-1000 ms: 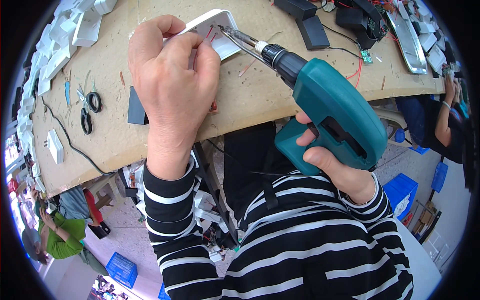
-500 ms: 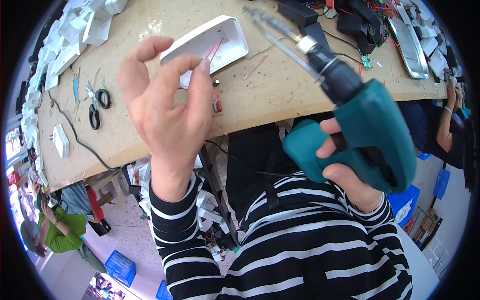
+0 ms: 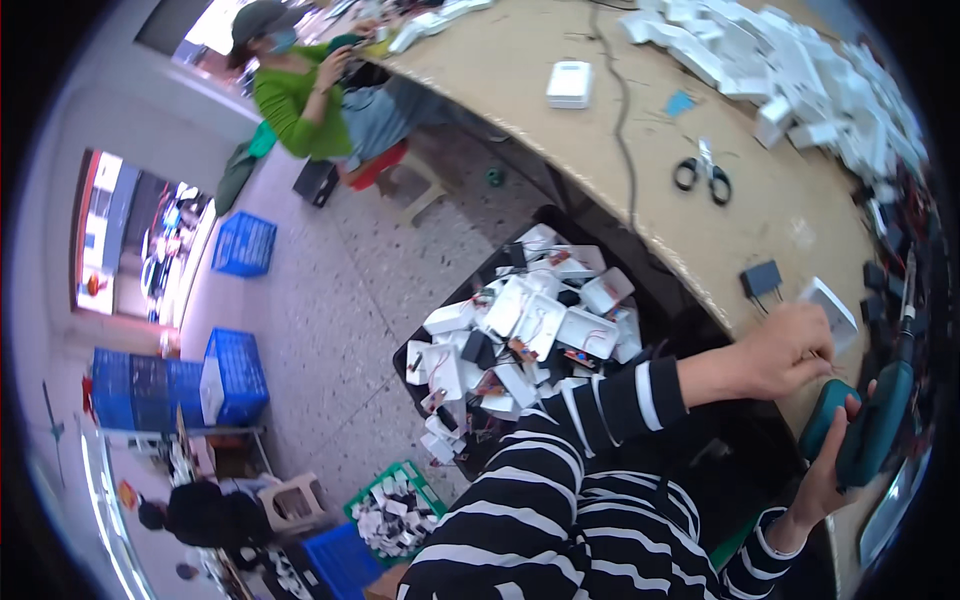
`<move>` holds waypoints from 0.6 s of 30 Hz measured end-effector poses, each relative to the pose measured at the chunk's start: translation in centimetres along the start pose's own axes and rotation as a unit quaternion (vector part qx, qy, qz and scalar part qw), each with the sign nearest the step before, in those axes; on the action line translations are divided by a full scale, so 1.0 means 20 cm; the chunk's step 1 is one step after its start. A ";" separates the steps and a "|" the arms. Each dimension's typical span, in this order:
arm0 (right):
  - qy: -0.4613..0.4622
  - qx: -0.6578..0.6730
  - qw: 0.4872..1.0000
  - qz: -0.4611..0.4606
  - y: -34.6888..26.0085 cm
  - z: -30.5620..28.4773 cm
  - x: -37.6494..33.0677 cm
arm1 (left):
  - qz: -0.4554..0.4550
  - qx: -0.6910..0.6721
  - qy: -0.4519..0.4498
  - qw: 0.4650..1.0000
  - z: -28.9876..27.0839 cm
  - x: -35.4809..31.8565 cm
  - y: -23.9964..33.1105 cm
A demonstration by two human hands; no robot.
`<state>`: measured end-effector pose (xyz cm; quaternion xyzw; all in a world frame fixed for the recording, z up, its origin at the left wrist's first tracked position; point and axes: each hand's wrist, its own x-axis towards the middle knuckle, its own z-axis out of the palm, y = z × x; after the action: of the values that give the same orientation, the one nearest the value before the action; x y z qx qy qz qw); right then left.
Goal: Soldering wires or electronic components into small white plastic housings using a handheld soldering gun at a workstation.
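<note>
At the right, my right hand (image 3: 828, 468) grips a teal cordless screwdriver (image 3: 878, 425), whose long bit points toward the bench's far side. My left hand (image 3: 765, 355) is closed, fingers curled, beside an open white plastic casing (image 3: 832, 312). Whatever its fingertips hold is hidden. A small black box (image 3: 761, 279) with thin wires lies on the bench near the casing. Farther along the bench are black-handled scissors (image 3: 704, 178).
White casings (image 3: 760, 60) are heaped along the bench's far side. A white adapter (image 3: 570, 84) lies near a grey cable (image 3: 622, 130). Below the bench, a black bin (image 3: 405, 365) holds casings and circuit boards. A person in green (image 3: 300, 110) sits at the far left; blue crates (image 3: 245, 243) stand on the floor.
The view has swung left, bringing the floor and bin into sight. My left hand has gone from partly spread fingers to curled ones. The screwdriver remains in my right hand.
</note>
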<state>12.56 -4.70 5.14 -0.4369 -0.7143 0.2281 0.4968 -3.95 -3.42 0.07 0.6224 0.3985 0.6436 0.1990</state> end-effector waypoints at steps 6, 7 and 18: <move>-0.038 -0.030 0.997 -0.054 0.10 0.10 0.04 | -0.015 0.000 -0.012 1.000 0.02 0.00 -0.06; -0.036 -0.034 0.997 -0.057 0.10 0.10 0.05 | -0.015 -0.001 -0.019 1.000 0.02 0.00 -0.06; -0.040 -0.058 0.993 -0.092 0.12 0.11 0.05 | -0.008 0.011 -0.054 0.998 0.01 -0.03 -0.09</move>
<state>11.45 -2.47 3.04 -0.3880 -0.7829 0.1570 0.4604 -4.14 -2.72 -1.71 0.6550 0.3991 0.6034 0.2183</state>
